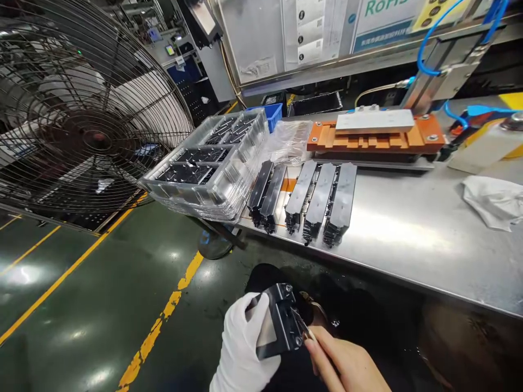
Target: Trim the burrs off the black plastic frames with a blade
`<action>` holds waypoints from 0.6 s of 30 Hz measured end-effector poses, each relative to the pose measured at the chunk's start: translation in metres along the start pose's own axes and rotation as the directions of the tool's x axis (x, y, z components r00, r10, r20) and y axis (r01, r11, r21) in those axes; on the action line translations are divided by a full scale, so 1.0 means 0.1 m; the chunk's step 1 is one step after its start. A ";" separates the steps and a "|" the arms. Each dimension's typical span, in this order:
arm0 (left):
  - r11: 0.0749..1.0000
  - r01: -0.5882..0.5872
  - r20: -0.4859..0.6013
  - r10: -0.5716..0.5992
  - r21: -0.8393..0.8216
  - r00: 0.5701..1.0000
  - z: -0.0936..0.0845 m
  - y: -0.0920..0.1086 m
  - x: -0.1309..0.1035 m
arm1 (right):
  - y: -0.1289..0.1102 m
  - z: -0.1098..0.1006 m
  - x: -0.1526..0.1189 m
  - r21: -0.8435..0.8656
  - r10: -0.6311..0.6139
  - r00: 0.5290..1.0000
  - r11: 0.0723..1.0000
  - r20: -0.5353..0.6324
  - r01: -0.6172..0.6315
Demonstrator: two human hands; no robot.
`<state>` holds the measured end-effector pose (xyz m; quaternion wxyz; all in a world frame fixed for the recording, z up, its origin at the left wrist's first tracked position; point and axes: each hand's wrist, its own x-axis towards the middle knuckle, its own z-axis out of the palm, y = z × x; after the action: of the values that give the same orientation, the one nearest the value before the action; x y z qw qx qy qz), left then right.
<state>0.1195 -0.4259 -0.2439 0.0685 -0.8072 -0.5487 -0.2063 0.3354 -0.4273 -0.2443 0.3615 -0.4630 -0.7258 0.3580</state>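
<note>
A black moulded part (281,321) is held low in the view, in front of the bench edge. My left hand (245,343), in a white glove, is closed round its left side with the thumb on top. My bare right hand (341,356) pinches a thin metal tool (301,325), whose tip touches the right side of the black part. On the metal bench (400,234), several similar black parts stand in a row near the front edge, one of them a grey-topped piece (341,190) at the right end.
Stacked clear plastic trays (229,190) hold black parts at the bench's left end. Behind are an orange fixture (429,139), a blue bin (273,115) and a white cloth (496,201) at right. A large fan (98,136) stands at left.
</note>
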 end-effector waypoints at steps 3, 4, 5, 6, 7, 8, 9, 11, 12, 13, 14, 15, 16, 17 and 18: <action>1.000 -0.002 0.001 0.002 -0.026 1.000 0.00 0.03 0.02 | -0.01 -0.06 0.04 0.009 -0.056 0.998 0.998 0.012 0.056; 0.999 -0.003 0.005 0.003 -0.043 1.000 0.00 0.04 0.02 | -0.01 -0.08 0.05 0.011 -0.064 0.998 0.998 0.030 0.063; 0.998 0.002 0.013 -0.001 -0.058 1.000 0.01 0.05 0.01 | -0.01 -0.11 0.05 0.014 -0.077 0.996 0.997 0.046 0.076; 0.998 0.011 0.020 -0.010 -0.069 1.000 0.01 0.06 0.01 | 0.00 -0.13 0.05 0.014 -0.083 0.995 0.996 0.058 0.083; 0.997 0.024 0.029 -0.022 -0.076 0.999 0.02 0.06 0.00 | 0.00 -0.14 0.05 0.015 -0.084 0.994 0.996 0.068 0.083; 0.996 0.041 0.040 -0.038 -0.081 0.999 0.03 0.07 -0.02 | 0.01 -0.16 0.04 0.021 -0.084 0.993 0.996 0.078 0.082; 0.995 0.057 0.050 -0.053 -0.085 0.997 0.04 0.07 -0.03 | 0.02 -0.16 0.03 0.034 -0.072 0.993 0.997 0.095 0.069; 0.992 0.083 0.063 -0.077 -0.096 0.995 0.06 0.07 -0.06 | 0.05 -0.15 0.01 0.084 -0.001 0.991 0.996 0.137 -0.011; 0.991 0.091 0.071 -0.084 -0.103 0.994 0.06 0.07 -0.07 | 0.06 -0.14 0.01 0.118 0.057 0.986 0.990 0.156 -0.076; 0.989 0.099 0.075 -0.091 -0.107 0.993 0.07 0.06 -0.08 | 0.08 -0.13 0.00 0.152 0.110 0.978 0.979 0.177 -0.138; 0.989 0.106 0.075 -0.098 -0.104 0.992 0.07 0.06 -0.08 | 0.10 -0.11 0.00 0.181 0.155 0.968 0.965 0.195 -0.191; 0.989 0.110 0.074 -0.103 -0.099 0.992 0.08 0.06 -0.08 | 0.11 -0.09 0.00 0.206 0.181 0.961 0.952 0.209 -0.224; 0.989 0.112 0.071 -0.106 -0.092 0.992 0.08 0.07 -0.08 | 0.13 -0.07 0.00 0.222 0.186 0.958 0.947 0.217 -0.234; 0.990 0.110 0.068 -0.105 -0.086 0.992 0.08 0.07 -0.07 | 0.15 -0.04 0.01 0.224 0.179 0.961 0.948 0.210 -0.225; 0.991 0.104 0.063 -0.098 -0.084 0.993 0.08 0.08 -0.07 | 0.17 -0.02 0.01 0.214 0.160 0.970 0.957 0.183 -0.198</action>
<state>0.1265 -0.4320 -0.2533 0.0063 -0.7864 -0.5811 -0.2095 0.3435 -0.4207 -0.2579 0.3178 -0.4510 -0.6614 0.5080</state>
